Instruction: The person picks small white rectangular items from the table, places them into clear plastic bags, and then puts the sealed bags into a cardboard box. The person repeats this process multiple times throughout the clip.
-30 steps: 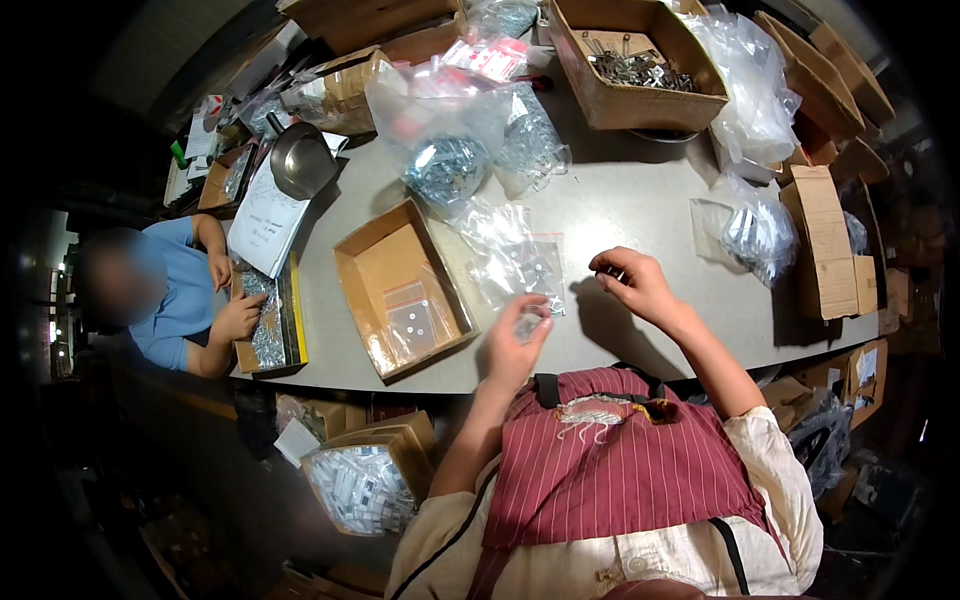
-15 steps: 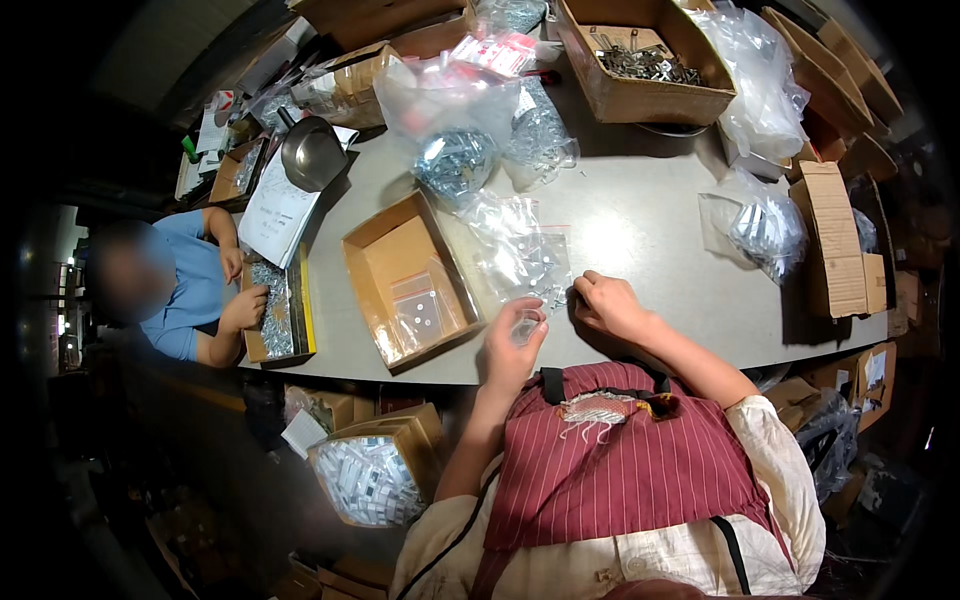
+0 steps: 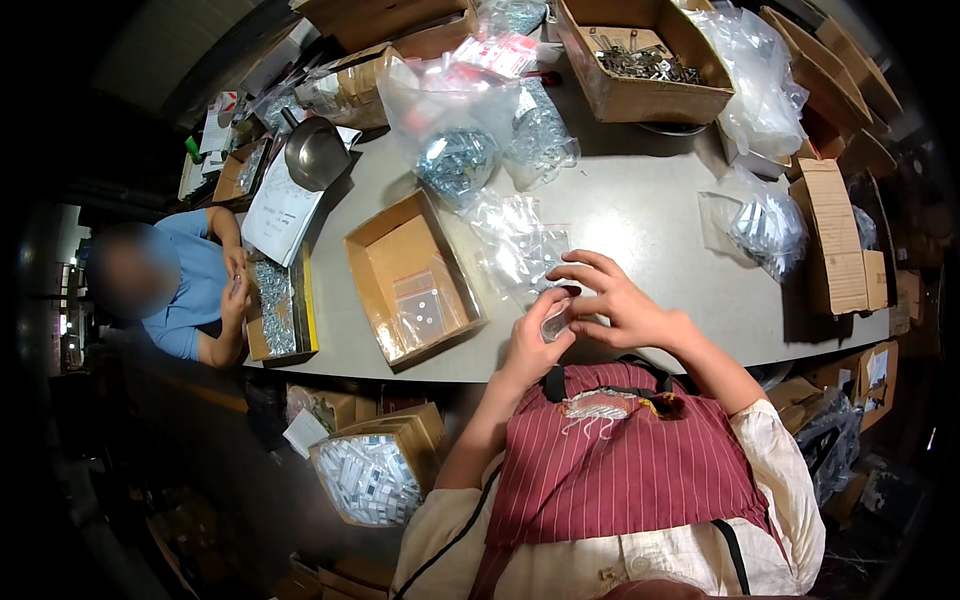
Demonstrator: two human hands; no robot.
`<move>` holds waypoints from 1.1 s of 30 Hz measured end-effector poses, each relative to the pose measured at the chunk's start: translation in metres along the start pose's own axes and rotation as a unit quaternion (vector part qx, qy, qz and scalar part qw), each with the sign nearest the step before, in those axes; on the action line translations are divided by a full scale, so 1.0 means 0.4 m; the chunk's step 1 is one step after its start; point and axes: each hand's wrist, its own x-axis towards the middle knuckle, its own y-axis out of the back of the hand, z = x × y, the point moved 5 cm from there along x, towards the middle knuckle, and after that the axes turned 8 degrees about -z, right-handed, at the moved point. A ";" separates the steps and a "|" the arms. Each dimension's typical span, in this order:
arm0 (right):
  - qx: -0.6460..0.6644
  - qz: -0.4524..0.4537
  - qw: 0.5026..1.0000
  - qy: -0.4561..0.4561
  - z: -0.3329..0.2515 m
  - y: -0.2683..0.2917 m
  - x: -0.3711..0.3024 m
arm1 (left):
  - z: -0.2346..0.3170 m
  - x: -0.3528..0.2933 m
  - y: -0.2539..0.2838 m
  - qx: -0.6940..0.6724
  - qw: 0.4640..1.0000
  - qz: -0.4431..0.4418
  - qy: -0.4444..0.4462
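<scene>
My left hand (image 3: 530,345) is curled round a small clear plastic bag (image 3: 556,318) just above the table's near edge. Close against its fingertips hovers my right hand (image 3: 615,305), fingers spread apart; no object shows in it. What lies inside the held bag is too small to make out. Just beyond my hands, flat clear zip bags (image 3: 520,240) lie on the grey table (image 3: 650,210). Left of them stands a shallow cardboard box (image 3: 385,245), with a red-edged zip bag (image 3: 422,305) of small round white parts inside.
Across the table sit plastic bags of metal parts (image 3: 455,160) and a carton of metal pieces (image 3: 650,100). A bag of silvery parts (image 3: 765,235) is at the right. At the left, a person in blue (image 3: 185,285) works over a tray of screws (image 3: 275,310), near a metal scoop (image 3: 317,155).
My right hand has left the tabletop, moved up and left to my left hand, and spread its fingers. The left hand has shifted right with the bag. The co-worker's hands have come together.
</scene>
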 end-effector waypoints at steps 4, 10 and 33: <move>0.205 0.039 0.963 -0.168 0.116 -0.044 -0.003 | -0.051 -0.003 0.008 -0.133 0.989 -0.025 0.067; 0.181 -0.031 0.957 -0.226 0.214 -0.115 0.047 | -0.090 -0.078 0.039 -0.137 0.940 -0.155 0.270; 0.203 0.078 0.933 -0.287 0.293 -0.073 -0.095 | -0.052 0.032 0.607 0.470 0.868 0.153 0.038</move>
